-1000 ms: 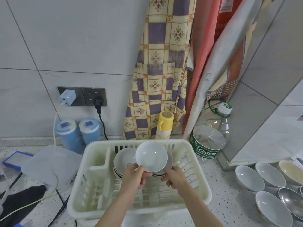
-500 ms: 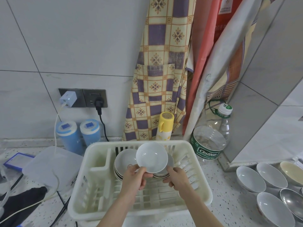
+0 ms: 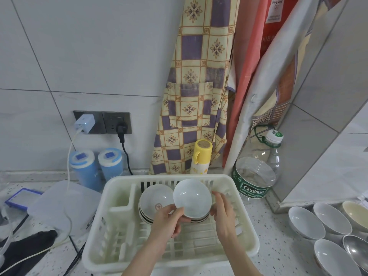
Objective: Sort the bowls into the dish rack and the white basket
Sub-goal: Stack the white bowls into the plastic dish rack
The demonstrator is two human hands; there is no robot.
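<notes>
Sitting in the white basket (image 3: 119, 198) are two stacks of bowls: one stack (image 3: 154, 204) left of centre, another (image 3: 199, 218) beside it, mostly hidden. One white bowl (image 3: 192, 198) tilts above that second stack, pinched at its lower rim by the left hand (image 3: 168, 222). The right hand (image 3: 223, 212) touches its right edge, fingers relaxed and apart. Right of the basket lie five more bowls (image 3: 305, 222).
</notes>
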